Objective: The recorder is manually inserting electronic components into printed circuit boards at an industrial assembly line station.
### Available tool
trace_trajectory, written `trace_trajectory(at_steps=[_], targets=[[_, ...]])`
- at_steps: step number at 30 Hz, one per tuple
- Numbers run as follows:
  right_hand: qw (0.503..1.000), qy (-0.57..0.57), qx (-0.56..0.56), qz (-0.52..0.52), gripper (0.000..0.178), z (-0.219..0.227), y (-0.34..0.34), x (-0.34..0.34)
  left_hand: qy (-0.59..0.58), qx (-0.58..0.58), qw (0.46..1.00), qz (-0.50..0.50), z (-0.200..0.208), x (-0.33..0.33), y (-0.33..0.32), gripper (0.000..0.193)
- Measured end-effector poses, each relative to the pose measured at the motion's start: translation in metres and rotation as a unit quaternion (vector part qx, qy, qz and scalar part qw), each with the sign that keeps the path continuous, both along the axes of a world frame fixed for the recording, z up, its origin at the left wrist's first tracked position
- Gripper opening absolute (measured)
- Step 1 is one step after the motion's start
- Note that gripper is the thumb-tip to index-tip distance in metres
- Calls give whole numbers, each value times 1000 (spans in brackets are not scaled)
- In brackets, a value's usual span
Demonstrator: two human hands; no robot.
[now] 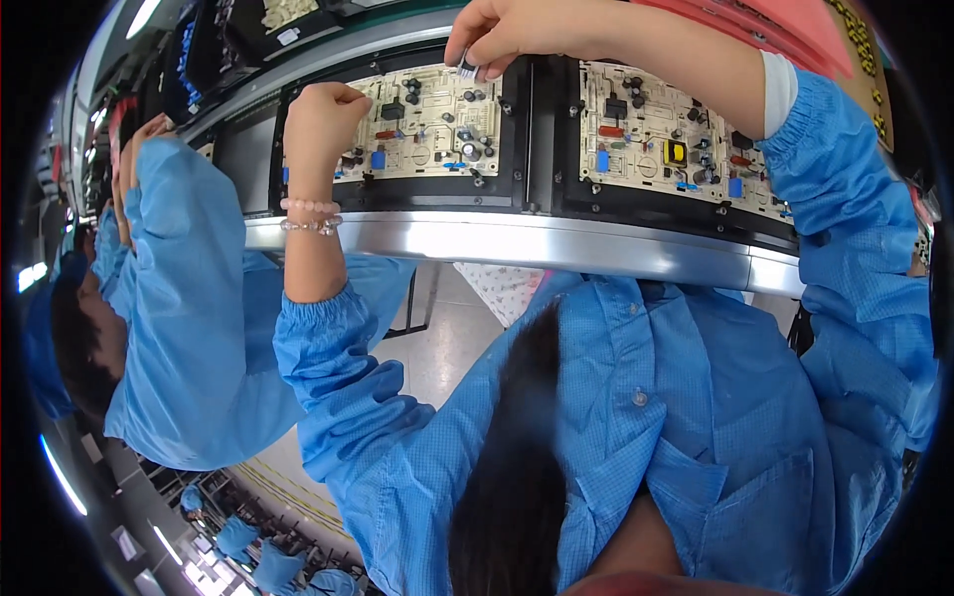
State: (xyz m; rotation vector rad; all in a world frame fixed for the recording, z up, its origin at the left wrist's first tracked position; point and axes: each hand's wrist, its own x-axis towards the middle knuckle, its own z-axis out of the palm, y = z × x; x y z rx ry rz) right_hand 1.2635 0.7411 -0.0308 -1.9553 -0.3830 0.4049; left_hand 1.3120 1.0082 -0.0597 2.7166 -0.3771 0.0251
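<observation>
Over the upper right of the left circuit board (422,171), my right hand (512,32) pinches a small electronic component (467,69), dark with pale pins, between thumb and fingertips. My left hand (323,124) is closed above the board's left part, its fingertips pressed together near a black component. Whatever it may hold is hidden. The board is cream, with red, blue and black components, and lies in a black carrier frame (514,149). A similar circuit board (631,164) lies in a second carrier to the right, partly under my right forearm.
A shiny metal rail (517,236) runs along the near edge of the line. Pink-red bins (735,22) and yellow-and-black parts (857,35) are at the far right. Dark trays of parts (204,60) stand far left. A co-worker in blue (189,308) sits close on my left.
</observation>
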Motion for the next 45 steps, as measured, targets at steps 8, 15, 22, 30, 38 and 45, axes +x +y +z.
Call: trace_trajectory(at_steps=[8, 15, 22, 30, 38, 45], targets=[[1000, 5, 20, 2, 24, -6, -12, 0, 23, 33, 999, 11, -4, 7, -5, 22], [1000, -6, 18, -7, 23, -15, -10, 5, 41, 94, 995, -22, 0, 20, -5, 22], [999, -49, 3, 3, 23, -14, -11, 9, 92, 51, 993, -51, -1, 35, 2, 20], [998, -57, -30, 0, 21, -5, -4, 3, 114, 55, 991, -49, -3, 43, 2, 20], [998, -52, -24, 7, 22, -18, 5, 18, 118, 111, 985, -56, 4, 36, -13, 20], [891, -237, -380, -70, 19, -21, 35, 15, 9, 211, 976, -60, -10, 33, -27, 14]])
